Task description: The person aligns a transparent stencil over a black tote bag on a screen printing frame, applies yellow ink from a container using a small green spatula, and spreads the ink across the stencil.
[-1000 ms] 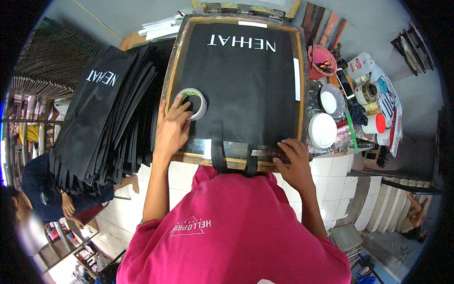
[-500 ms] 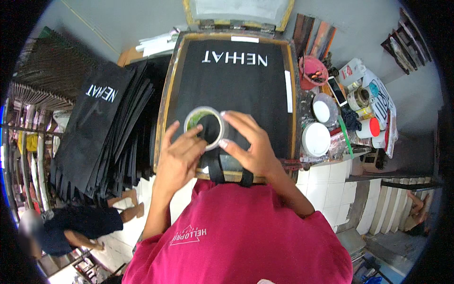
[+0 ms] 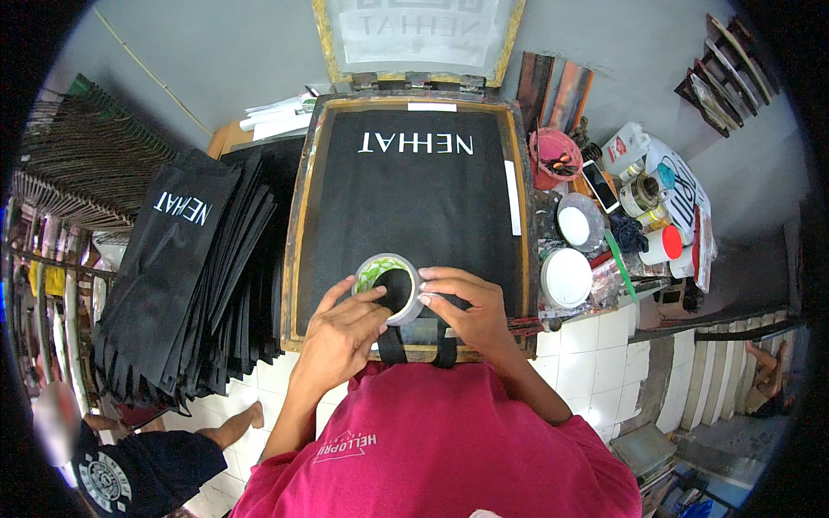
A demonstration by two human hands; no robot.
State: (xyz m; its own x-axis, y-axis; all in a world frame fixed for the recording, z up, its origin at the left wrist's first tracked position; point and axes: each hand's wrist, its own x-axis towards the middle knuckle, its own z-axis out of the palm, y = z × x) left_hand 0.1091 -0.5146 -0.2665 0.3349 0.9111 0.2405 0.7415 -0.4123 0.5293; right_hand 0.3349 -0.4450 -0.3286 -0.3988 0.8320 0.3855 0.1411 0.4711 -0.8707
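Note:
Both my hands hold a roll of clear packing tape (image 3: pixel 370 269) by its sides, near my body. My left hand (image 3: pixel 341 332) has its thumb and fingers on the roll's left side and lower rim, with fingertips reaching over the opening. My right hand (image 3: pixel 475 309) pinches the right edge with thumb and fingers. Below the roll, a black fabric bag (image 3: pixel 414 203) with white lettering lies flat on a wood-edged printing board (image 3: pixel 300 207). Its two handles (image 3: pixel 393 345) hang toward me. Any loose tape end is too small to make out.
A hinged printing screen (image 3: pixel 419 65) stands raised behind the board. Black printed bags (image 3: pixel 186 259) are piled on the left. Right of the board are a pink bucket (image 3: pixel 544 177), a phone (image 3: pixel 600 186), a white lid (image 3: pixel 566 278) and several jars. Another person (image 3: pixel 147 466) is at lower left.
The view has tilted up, showing more of the raised screen. My hands and the tape roll have come slightly nearer my body. The person at lower left has shifted.

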